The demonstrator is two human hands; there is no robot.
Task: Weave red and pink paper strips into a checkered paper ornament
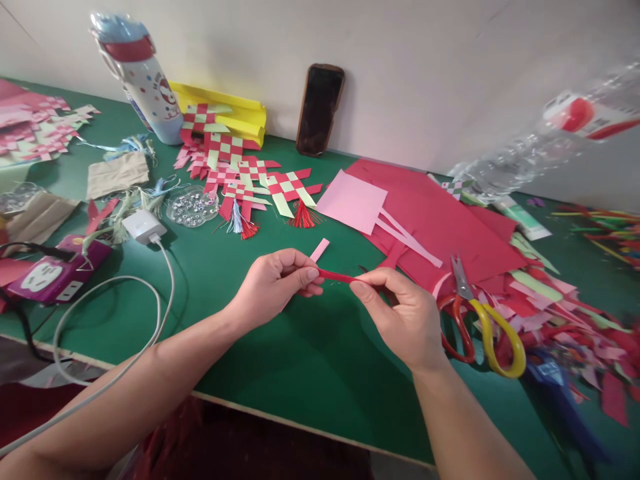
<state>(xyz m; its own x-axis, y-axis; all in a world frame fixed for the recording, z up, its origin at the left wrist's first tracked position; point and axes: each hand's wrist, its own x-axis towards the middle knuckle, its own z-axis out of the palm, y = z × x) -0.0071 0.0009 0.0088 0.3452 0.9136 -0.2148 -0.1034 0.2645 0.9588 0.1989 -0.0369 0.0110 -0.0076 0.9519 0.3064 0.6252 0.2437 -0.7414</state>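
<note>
Between my two hands a narrow red paper strip [336, 276] is stretched above the green table. My left hand [280, 283] pinches its left end between thumb and fingers. The right end is pinched by my right hand [400, 310]. A pink paper strip [320, 250] shows just behind my left fingers; whether it lies on the table or is also held I cannot tell. Scissors [473, 313] with one red and one yellow handle loop lie right beside my right hand. Behind them are a pink paper square [353, 200] and large red paper sheets [425, 207].
Woven paper fish [290, 187] with tassels lie at the back, near a drink bottle [145, 80] and a phone [320, 110] leaning on the wall. A white cable [163, 313] loops from a charger over my left forearm. Paper scraps [565, 320] heap at right, near a clear plastic bottle [520, 153].
</note>
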